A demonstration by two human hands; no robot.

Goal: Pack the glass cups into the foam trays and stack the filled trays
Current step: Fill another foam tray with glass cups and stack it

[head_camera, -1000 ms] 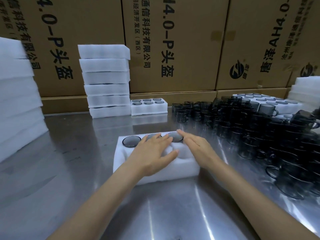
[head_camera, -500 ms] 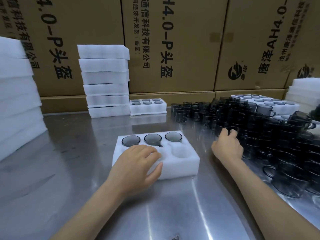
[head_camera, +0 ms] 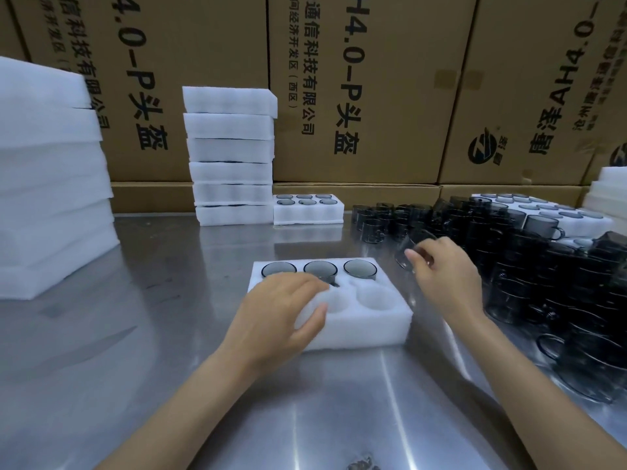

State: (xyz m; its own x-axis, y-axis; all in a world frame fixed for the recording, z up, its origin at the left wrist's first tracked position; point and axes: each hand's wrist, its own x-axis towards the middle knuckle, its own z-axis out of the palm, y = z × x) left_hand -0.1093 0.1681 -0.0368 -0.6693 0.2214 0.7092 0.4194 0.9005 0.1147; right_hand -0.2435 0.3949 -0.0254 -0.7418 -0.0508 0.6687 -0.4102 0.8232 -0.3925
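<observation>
The left hand (head_camera: pixel 278 313) lies palm-down on the foam tray (head_camera: pixel 366 329), fingers loosely curled over its near-left pocket. The right hand (head_camera: pixel 448 279) hangs just past the tray's right edge, fingers pinching a tilted smoky glass cup (head_camera: pixel 410 247), seemingly by the rim. Bare tabletop (head_camera: pixel 169 334) spreads left; three cups (head_camera: pixel 320 269) fill the tray's far row.

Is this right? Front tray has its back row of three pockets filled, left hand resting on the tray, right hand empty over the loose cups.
Not quite: the right hand is not empty. The head view shows it holding a dark glass cup beside the loose cups. The rest stands: the front tray has its back three pockets filled, and the left hand rests on it.
</observation>
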